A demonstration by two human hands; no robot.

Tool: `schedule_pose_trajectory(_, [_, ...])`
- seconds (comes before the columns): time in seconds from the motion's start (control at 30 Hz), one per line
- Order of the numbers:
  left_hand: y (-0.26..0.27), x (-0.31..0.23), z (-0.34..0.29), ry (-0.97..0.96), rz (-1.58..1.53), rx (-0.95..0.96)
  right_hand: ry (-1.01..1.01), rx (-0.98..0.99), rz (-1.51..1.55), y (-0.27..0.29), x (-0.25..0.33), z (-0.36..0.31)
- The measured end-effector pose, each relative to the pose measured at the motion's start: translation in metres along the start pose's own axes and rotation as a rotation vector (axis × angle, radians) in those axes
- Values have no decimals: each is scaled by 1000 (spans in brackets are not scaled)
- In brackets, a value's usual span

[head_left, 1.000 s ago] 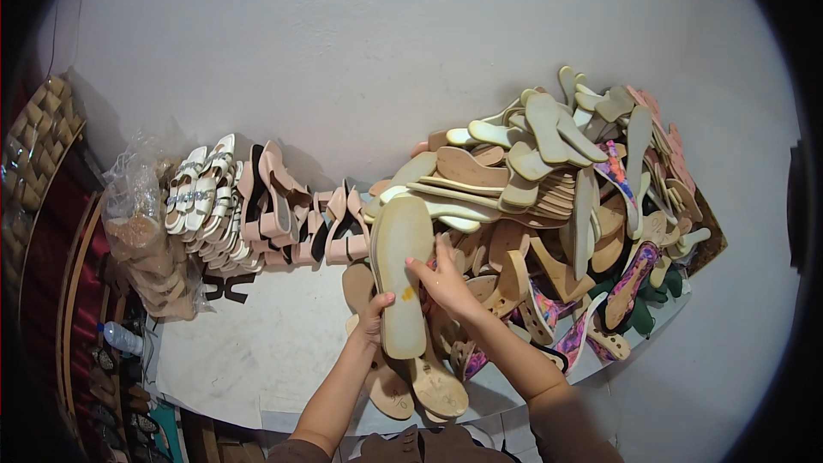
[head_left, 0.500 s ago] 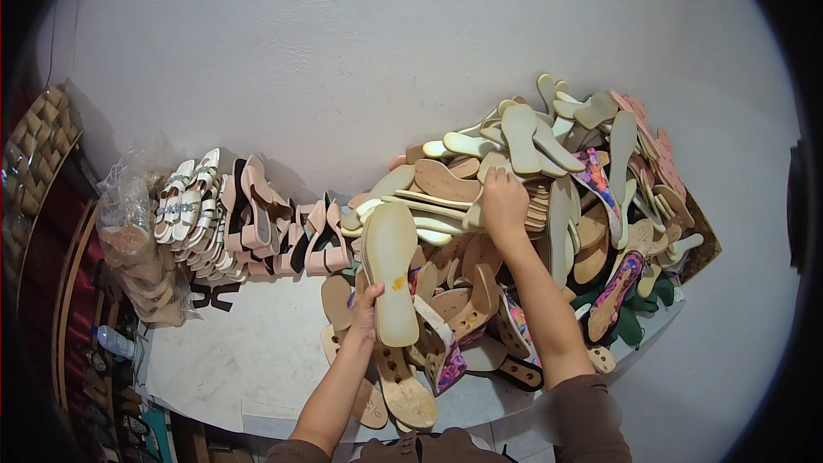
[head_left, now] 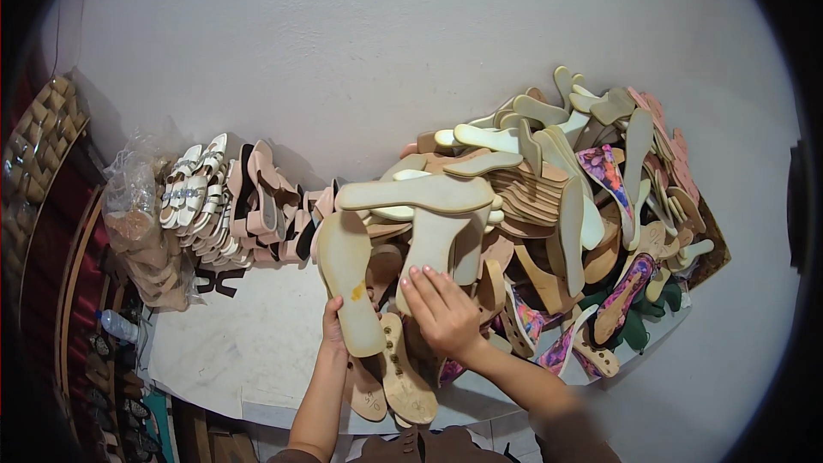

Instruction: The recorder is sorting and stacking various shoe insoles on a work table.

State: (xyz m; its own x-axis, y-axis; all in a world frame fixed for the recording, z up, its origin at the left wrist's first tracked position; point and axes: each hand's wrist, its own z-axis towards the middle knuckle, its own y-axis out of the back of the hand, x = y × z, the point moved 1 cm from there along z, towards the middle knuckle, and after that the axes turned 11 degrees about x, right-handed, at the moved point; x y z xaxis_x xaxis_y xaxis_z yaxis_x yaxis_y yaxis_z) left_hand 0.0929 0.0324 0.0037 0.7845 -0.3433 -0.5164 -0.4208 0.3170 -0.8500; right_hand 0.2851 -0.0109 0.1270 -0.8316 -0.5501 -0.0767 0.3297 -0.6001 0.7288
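My left hand (head_left: 337, 323) is closed round the heel end of a cream shoe sole (head_left: 345, 261) with a yellow stain, held upright at the left of the pile. My right hand (head_left: 441, 313) has its fingers laid over the lower end of a second cream sole (head_left: 434, 244); its thumb is hidden, apparently beneath. Across the top of that one lies another cream sole (head_left: 417, 195), sideways. Below my hands, a tan sole with a row of holes (head_left: 406, 381) rests near the table's front edge.
A tall heap of soles (head_left: 523, 197) fills the table's right side, with floral wedges (head_left: 619, 296) and green pieces among them. To the left stand pink heeled sandals (head_left: 264, 197), white sandals (head_left: 195, 184) and a plastic bag (head_left: 137, 231). The white tabletop (head_left: 231, 343) shows at front left.
My right hand has come from the heap down and left, onto a cream sole near my left hand. The stained sole has shifted left, and several soles in the heap lie differently.
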Motion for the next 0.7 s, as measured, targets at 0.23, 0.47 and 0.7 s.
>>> schedule_pose_trajectory(0.23, [9, -19, -30, -100, 39, -207, 77, 214, 257, -48, 37, -11])
schedule_pose_trajectory(0.47, [30, -38, -67, -6, 0, -256, -278, 168, 772, -47, 52, 6])
schedule_pose_trajectory(0.7, [41, -72, -99, 46, 180, -539, -721, -345, 1030, -30, 52, 39])
